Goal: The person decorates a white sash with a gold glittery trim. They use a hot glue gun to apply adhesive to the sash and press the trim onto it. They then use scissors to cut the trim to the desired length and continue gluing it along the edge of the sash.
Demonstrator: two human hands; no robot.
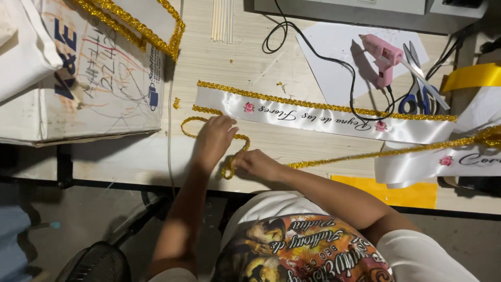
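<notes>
Gold glitter trim lies in a loop on the pale wooden table, running between the person's two hands. The left hand rests flat on the table with its fingers laid loosely together over the far side of the loop, pressing it down rather than gripping it. The right hand sits just beside the left, nearer the table's edge, and its fingers are pinched closed on the trim where the loop folds back on itself. From that pinch the trim stretches away in a long, nearly straight line to the right, across the table.

Just beyond the fingertips of the left hand lies a white satin sash with script lettering and small pink rose decorations, its far edge already lined with the same gold trim. A second white sash curls well off to the right of the right hand. Farther beyond the fingers stand a pink glue gun on a white sheet, its black cord trailing across the table, and blue-handled scissors touching it. To the left of the left hand sits a scribbled cardboard box with more gold trim draped on top.
</notes>
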